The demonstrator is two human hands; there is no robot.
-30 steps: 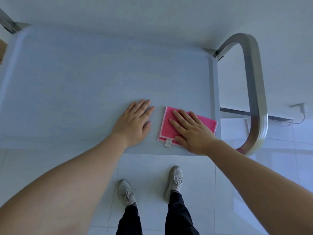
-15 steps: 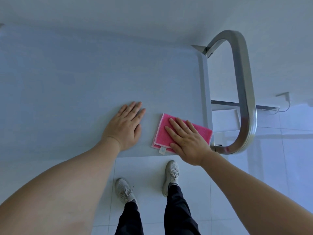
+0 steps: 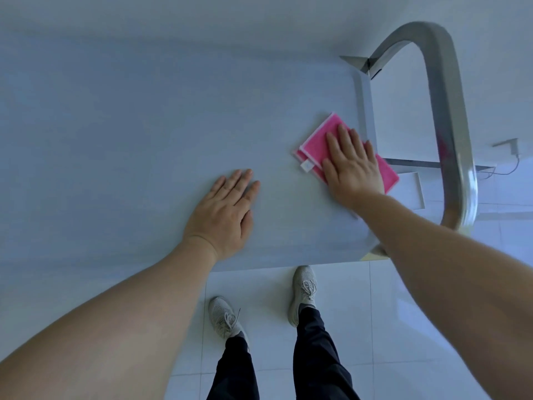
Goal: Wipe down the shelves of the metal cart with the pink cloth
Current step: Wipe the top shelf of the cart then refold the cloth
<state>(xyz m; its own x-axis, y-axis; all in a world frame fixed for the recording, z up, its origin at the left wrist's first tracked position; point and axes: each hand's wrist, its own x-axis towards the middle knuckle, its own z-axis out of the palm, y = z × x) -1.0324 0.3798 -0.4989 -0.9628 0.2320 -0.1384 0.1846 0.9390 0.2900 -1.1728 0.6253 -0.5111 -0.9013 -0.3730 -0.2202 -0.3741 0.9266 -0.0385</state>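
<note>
The metal cart's top shelf (image 3: 129,134) fills most of the view, a flat pale surface with a raised rim on the right. A folded pink cloth (image 3: 318,140) with a small white tag lies near that right rim. My right hand (image 3: 350,166) presses flat on the cloth with straight fingers, covering its middle. My left hand (image 3: 223,212) rests flat on the bare shelf, to the left of the cloth and nearer the front edge.
A curved steel handle (image 3: 441,111) rises at the cart's right end, with a lower shelf (image 3: 409,189) partly visible beneath. My shoes (image 3: 302,287) stand on white floor tiles at the front edge. A cable and plug (image 3: 507,151) lie by the wall.
My right hand has slid the pink cloth away from the front edge, further up along the right rim. The left hand stays flat on the shelf.
</note>
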